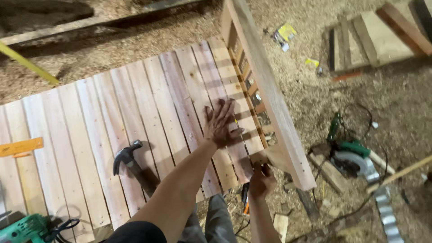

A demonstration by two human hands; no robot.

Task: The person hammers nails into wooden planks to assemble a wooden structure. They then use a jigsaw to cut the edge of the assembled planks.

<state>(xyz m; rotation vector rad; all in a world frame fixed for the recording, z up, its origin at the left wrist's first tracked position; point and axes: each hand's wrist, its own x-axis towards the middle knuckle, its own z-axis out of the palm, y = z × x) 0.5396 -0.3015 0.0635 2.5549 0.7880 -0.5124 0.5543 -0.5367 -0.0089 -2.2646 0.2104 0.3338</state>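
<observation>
Left hand pressed flat, fingers spread, on slatted plank panel. Right hand clenched at lower end of upright wooden frame (grip partly hidden). Claw hammer lying on planks; green circular saw on sawdust.

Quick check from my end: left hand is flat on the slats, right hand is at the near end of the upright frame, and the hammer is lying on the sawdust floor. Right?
Not quite. The head view shows the hammer lying on the slatted panel, not on the sawdust floor. The rest holds: the left hand is pressed flat on the slats, and the right hand is at the near end of the upright frame.
</observation>
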